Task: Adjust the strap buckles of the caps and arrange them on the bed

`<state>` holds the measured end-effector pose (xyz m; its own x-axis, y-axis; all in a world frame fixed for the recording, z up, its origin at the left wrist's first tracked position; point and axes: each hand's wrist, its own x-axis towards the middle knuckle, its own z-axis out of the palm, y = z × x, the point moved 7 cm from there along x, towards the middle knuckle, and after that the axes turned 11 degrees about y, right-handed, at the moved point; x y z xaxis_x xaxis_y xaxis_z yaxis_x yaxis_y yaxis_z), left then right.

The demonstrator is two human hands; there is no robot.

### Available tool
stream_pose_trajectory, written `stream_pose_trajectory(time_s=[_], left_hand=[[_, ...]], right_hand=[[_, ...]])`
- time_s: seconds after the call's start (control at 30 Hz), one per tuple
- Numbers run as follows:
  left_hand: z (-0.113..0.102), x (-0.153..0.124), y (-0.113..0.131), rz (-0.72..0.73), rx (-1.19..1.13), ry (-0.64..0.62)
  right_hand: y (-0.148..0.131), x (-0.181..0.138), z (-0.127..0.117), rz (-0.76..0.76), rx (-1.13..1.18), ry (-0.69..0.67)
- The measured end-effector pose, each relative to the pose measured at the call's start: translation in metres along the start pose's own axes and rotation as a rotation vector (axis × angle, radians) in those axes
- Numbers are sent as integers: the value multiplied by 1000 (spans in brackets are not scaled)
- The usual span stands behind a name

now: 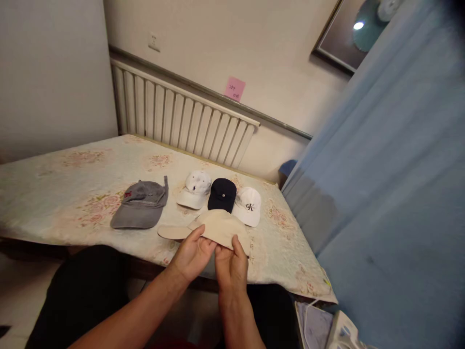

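Beige cap (222, 226), one, held over floral cloth (290, 247).
Your left hand (194, 253) and right hand (231, 264) both grip its near edge; long axis sideways, brim (172, 232) pointing left, left hand nearer it.

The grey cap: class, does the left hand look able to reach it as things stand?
Probably yes: the grey cap lies off to the left with nothing covering it, though the left hand would first need to let go of the beige cap.

Single head-worn view, forward and down over the floral cloth (294, 247)
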<state>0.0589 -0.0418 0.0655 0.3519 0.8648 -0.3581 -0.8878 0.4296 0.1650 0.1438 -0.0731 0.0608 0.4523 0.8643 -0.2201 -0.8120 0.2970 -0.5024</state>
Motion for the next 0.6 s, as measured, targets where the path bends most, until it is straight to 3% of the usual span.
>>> stream_pose_trajectory(time_s=[0.6], left_hand=[[3,6,-28,-51,50,4]], right_hand=[[-22,5,-18,-40,-2,-27]])
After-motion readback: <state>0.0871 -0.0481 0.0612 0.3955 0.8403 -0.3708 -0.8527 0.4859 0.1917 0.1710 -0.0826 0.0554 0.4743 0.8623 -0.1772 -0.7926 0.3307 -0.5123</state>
